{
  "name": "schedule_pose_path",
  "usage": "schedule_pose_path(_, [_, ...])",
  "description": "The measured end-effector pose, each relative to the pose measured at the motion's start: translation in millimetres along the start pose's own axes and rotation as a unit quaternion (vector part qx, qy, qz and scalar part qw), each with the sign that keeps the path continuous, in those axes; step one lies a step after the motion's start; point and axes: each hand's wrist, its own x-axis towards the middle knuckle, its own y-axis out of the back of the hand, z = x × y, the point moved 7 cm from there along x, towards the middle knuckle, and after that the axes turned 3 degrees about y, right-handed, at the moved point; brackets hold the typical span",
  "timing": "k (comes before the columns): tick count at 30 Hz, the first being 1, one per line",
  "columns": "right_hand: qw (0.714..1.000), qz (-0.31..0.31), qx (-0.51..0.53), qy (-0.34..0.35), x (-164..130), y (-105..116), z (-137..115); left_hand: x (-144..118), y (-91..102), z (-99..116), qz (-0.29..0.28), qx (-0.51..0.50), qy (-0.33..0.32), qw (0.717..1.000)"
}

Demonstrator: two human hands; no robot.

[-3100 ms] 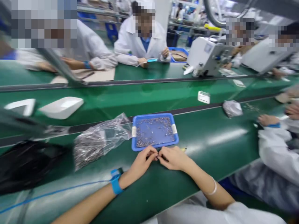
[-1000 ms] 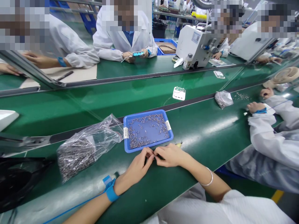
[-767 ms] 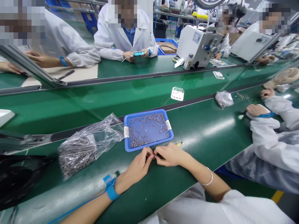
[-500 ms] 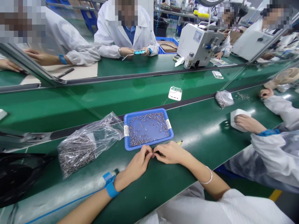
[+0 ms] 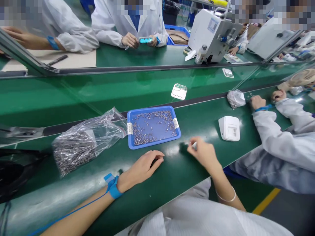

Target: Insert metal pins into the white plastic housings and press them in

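Hands: left hand [image 5: 142,167] rests on the green table [image 5: 221,157], fingers loosely open, empty; right hand [image 5: 203,154] pinches something small and pale, too blurred to identify.
Tray: blue tray [image 5: 177,135] of small metal pins, just beyond both hands.
Bag: clear plastic bag [image 5: 83,144] of pins, left of tray.
Casing: white casing [image 5: 229,127], right of right hand.
Wrist: blue strap [image 5: 112,187] on left wrist.
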Motion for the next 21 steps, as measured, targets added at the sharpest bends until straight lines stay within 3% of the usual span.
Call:
schedule_pose_path(2, [0.982, 0.045, -0.052, -0.174, -13, 18, 62, 0, -2.6, 8, 0.004, 0.049, -0.069, 0.996])
schedule_pose_path(4, [0.933, 0.049, -0.131, -0.332, -32, 31, 112, -2, -8.9, 15, 0.003, 0.099, -0.144, 0.985])
schedule_pose_path(7, [0.900, -0.004, -0.179, -0.397, -50, 34, 136, -4, -21.2, 19, -0.016, 0.151, -0.207, 0.967])
schedule_pose_path(9, [0.897, -0.042, -0.199, -0.393, -55, 32, 124, -4, -24.8, 19, -0.018, 0.158, -0.209, 0.965])
schedule_pose_path(12, [0.911, -0.075, -0.175, -0.366, -58, 33, 83, -2, -21.1, 20, 0.014, 0.157, -0.203, 0.966])
schedule_pose_path(16, [0.946, -0.117, 0.066, -0.294, -54, 27, 12, -1, -18.2, 22, 0.016, 0.140, -0.197, 0.970])
schedule_pose_path(19, [0.920, -0.215, 0.253, -0.209, -49, 13, -46, 2, -18.1, 19, 0.012, 0.139, -0.158, 0.977])
schedule_pose_path(21, [0.900, -0.278, 0.299, -0.155, -46, 5, -78, 3, -20.6, 18, -0.004, 0.144, -0.155, 0.977])
